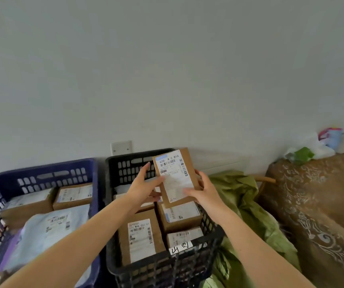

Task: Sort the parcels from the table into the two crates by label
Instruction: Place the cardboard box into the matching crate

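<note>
A flat brown cardboard parcel point(175, 175) with a white shipping label hangs tilted above the black crate point(162, 265). My left hand point(144, 186) holds its left edge, thumb on the label face. My right hand point(204, 190) grips its lower right corner, fingers behind and thumb in front. Inside the black crate lie several brown labelled boxes point(142, 238), and a white handwritten tag point(180, 247) sits on its front rim. The blue crate point(48, 173) to the left holds brown boxes and a pale plastic mailer point(50, 227).
A green cloth point(241, 206) is heaped right of the black crate. Further right is a brown patterned cover point(316, 200) with plastic bags point(312, 148) on top. A grey wall with a white plate point(121, 147) stands behind the crates.
</note>
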Demonstrator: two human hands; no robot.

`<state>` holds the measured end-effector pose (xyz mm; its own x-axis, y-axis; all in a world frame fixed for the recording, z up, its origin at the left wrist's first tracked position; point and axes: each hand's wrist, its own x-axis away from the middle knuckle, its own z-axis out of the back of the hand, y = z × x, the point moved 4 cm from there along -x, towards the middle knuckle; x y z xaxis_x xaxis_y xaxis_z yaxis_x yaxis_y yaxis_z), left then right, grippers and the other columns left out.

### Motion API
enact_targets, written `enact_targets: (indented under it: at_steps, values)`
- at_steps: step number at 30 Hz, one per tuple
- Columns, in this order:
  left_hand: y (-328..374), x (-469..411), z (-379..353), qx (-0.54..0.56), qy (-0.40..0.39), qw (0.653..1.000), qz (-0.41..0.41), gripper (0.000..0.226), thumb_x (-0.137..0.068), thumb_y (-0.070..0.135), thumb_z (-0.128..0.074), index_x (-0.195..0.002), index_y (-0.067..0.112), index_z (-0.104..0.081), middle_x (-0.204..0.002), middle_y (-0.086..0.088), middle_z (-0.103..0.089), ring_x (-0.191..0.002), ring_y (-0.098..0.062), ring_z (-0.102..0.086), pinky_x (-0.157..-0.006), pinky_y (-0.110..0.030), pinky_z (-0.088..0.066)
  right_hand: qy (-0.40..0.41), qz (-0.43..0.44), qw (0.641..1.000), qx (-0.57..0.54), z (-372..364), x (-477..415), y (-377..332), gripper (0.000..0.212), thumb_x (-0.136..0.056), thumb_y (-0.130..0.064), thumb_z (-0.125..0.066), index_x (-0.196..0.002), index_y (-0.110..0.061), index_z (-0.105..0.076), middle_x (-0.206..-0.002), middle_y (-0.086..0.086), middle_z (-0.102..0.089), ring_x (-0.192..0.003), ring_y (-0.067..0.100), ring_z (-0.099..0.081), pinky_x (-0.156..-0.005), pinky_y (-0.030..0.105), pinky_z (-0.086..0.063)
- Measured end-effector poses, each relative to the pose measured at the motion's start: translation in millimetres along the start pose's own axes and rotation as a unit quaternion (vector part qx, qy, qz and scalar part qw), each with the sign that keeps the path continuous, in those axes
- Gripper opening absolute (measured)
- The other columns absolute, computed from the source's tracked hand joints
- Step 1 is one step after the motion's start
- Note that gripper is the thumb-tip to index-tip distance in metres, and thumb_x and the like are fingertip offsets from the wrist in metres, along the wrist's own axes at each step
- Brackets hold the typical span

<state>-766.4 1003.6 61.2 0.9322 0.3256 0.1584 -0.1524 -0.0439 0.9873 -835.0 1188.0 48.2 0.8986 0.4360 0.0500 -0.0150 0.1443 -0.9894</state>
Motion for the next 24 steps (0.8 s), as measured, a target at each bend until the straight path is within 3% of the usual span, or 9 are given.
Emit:
enact_targets:
  at_steps: [4,8,11,13,17,20,24]
  values:
    - [15.0,-27.4,-1.7,-0.050,0.008,0.999,-0.011,0.083,-0.088,0.030,-0.068,-0.147,0.051,-0.012,-0.104,-0.003,-0.072,-0.087,-0.021,-0.073,-0.077,-0.038,-0.059,-0.021,0.022,1.000,0.001,10.4,-33.0,-2.9,0.074,-0.079,-0.010,-0.076,-0.140,-0.028,-0.038,-0.124,-0.006,-0.060,-0.109,0.013,-0.062,-0.088,0.039,-0.057]
    - [17.2,-59.9,7.3,-0.029,0.054,0.998,-0.031,0.056,-0.090,0.023,-0.066,-0.136,0.036,-0.037,-0.104,-0.006,-0.071,-0.086,-0.022,-0.073,-0.075,-0.039,-0.060,-0.024,0.043,0.999,0.015,7.9,-70.9,-7.0,0.073,-0.081,-0.009,-0.074,-0.142,-0.029,-0.038,-0.116,-0.014,-0.060,-0.104,0.008,-0.063,-0.079,0.030,-0.058]
    - [7.7,-85.4,16.4,-0.007,0.106,0.993,-0.040,0.043,-0.090,0.017,-0.065,-0.128,0.022,-0.044,-0.111,-0.007,-0.067,-0.093,-0.021,-0.070,-0.079,-0.040,-0.060,-0.005,0.050,0.998,0.040,4.7,-98.0,-4.6,0.075,-0.082,-0.011,-0.074,-0.144,-0.027,-0.035,-0.129,-0.006,-0.054,-0.112,0.014,-0.059,-0.087,0.036,-0.057]
    - [2.4,-99.7,22.8,-0.023,0.140,0.989,-0.046,0.036,-0.090,0.017,-0.066,-0.120,0.018,-0.046,-0.113,-0.005,-0.064,-0.093,-0.017,-0.069,-0.079,-0.036,-0.060,0.007,0.051,0.997,0.050,1.6,-117.3,-4.8,0.072,-0.082,-0.010,-0.073,-0.143,-0.025,-0.036,-0.126,-0.005,-0.053,-0.108,0.012,-0.058,-0.081,0.029,-0.057]
    - [-9.5,-131.1,38.8,-0.030,0.181,0.983,-0.018,0.034,-0.086,0.019,-0.071,-0.112,0.013,-0.051,-0.106,-0.003,-0.065,-0.092,-0.015,-0.067,-0.083,-0.035,-0.058,0.018,0.058,0.996,0.070,-2.7,-160.0,-6.7,0.067,-0.085,-0.006,-0.070,-0.141,-0.020,-0.037,-0.109,-0.015,-0.045,-0.094,-0.001,-0.049,-0.063,0.011,-0.046]
    - [-20.6,-150.3,48.8,-0.020,0.186,0.982,0.004,0.032,-0.086,0.016,-0.071,-0.112,0.010,-0.054,-0.105,-0.006,-0.067,-0.096,-0.018,-0.067,-0.086,-0.036,-0.057,0.021,0.055,0.995,0.076,-8.0,-191.8,-0.2,0.066,-0.086,-0.006,-0.068,-0.142,-0.020,-0.036,-0.112,-0.014,-0.043,-0.100,0.001,-0.046,-0.062,0.010,-0.044]
    - [-39.1,-165.7,54.2,-0.054,0.180,0.982,0.025,0.035,-0.088,0.017,-0.068,-0.120,0.013,-0.055,-0.101,-0.002,-0.067,-0.092,-0.015,-0.067,-0.077,-0.028,-0.057,0.016,0.058,0.993,0.106,-20.2,-226.6,13.5,0.062,-0.088,-0.008,-0.065,-0.140,-0.023,-0.036,-0.127,-0.006,-0.047,-0.105,0.006,-0.049,-0.068,0.015,-0.049]
